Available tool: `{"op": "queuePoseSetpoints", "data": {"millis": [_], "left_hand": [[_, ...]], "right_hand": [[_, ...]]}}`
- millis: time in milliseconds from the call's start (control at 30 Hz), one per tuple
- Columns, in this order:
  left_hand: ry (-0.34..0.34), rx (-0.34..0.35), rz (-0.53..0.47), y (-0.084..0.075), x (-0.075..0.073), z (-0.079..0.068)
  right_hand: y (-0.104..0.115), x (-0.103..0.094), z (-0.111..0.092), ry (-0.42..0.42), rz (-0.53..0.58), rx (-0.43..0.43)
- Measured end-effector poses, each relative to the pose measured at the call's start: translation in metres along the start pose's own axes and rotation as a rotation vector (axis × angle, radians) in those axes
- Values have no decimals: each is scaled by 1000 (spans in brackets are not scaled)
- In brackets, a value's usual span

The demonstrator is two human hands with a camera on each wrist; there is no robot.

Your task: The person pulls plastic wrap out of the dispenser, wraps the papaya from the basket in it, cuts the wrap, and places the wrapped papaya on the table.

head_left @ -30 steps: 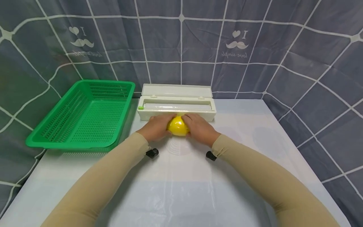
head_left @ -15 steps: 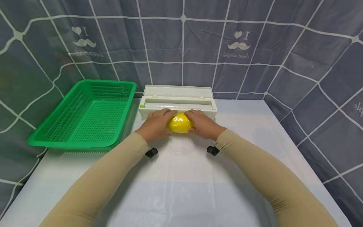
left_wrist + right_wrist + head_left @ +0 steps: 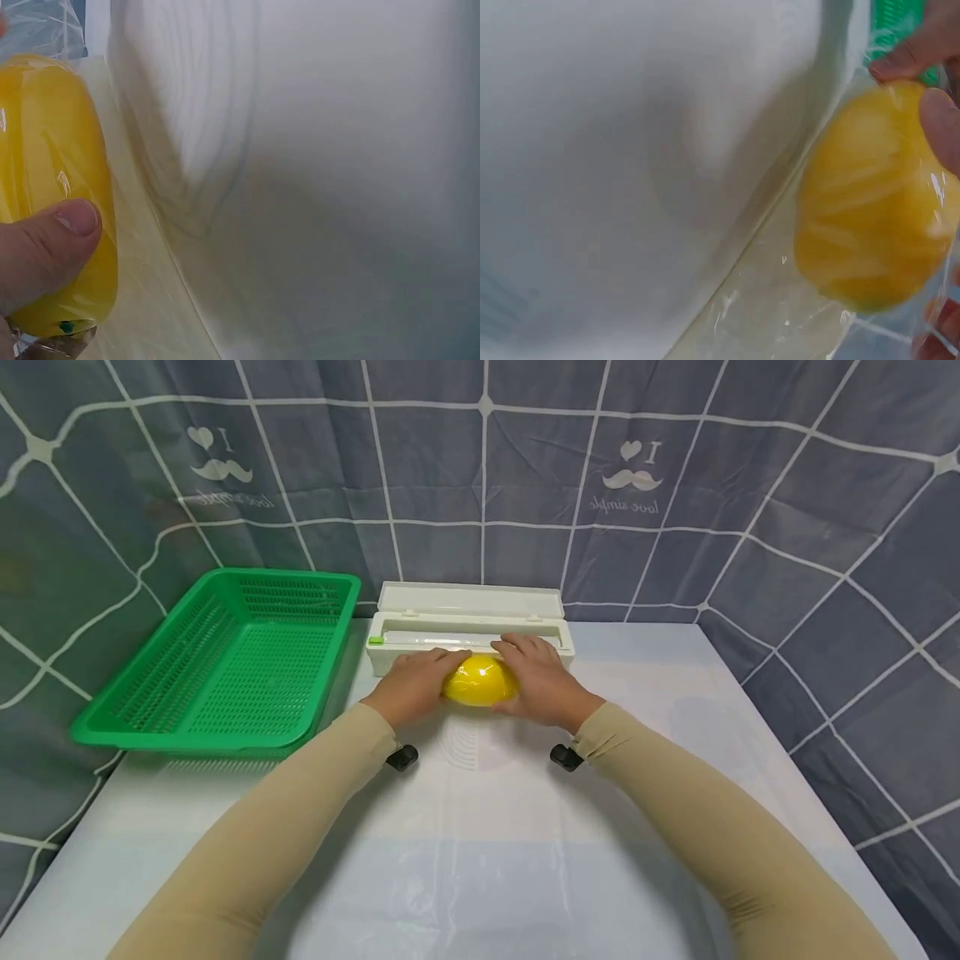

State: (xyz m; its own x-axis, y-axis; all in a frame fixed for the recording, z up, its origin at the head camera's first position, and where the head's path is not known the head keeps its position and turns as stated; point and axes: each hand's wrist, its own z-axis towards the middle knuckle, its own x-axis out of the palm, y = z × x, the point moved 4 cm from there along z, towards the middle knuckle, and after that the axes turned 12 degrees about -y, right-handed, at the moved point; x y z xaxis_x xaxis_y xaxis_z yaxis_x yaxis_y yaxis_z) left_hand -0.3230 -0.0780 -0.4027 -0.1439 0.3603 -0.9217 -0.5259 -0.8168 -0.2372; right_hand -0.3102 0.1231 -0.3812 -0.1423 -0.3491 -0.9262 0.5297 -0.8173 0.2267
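Observation:
A smooth, rounded yellow fruit or vegetable (image 3: 478,682), wrapped in clear cling film, is held between both hands in front of the white cling film dispenser (image 3: 472,635). My left hand (image 3: 415,685) grips its left side, the thumb pressing on the yellow skin in the left wrist view. My right hand (image 3: 546,685) holds the other side; in the right wrist view its thumb (image 3: 941,131) lies against the film-covered yellow thing (image 3: 874,202), while other fingers show beyond the film. A small green spot (image 3: 67,326) marks one end. Its exact kind cannot be told.
The dispenser's lid (image 3: 471,601) stands up at the back, and a green slider (image 3: 376,641) sits at its left end. A green perforated basket (image 3: 217,741) stands on the white table (image 3: 480,877) at left. A grey checked curtain (image 3: 480,468) hangs behind.
The yellow thing has been turned and moved slightly up and right in the head view. My right hand's fingers have lifted and spread over the dispenser's front edge.

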Motion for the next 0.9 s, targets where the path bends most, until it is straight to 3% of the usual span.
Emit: {"op": "queuePoseSetpoints", "data": {"millis": [167,433,900], "left_hand": [[33,-40,-29,3,-2,0],[9,-114,-114,7,-1,-2],[-1,-91,-93,4,2,-3]], "right_hand": [[4,7,0,-45,-120,-61],[-2,12,-2,-79,-74,-28],[-3,18,-5,-78,-51,9]]}}
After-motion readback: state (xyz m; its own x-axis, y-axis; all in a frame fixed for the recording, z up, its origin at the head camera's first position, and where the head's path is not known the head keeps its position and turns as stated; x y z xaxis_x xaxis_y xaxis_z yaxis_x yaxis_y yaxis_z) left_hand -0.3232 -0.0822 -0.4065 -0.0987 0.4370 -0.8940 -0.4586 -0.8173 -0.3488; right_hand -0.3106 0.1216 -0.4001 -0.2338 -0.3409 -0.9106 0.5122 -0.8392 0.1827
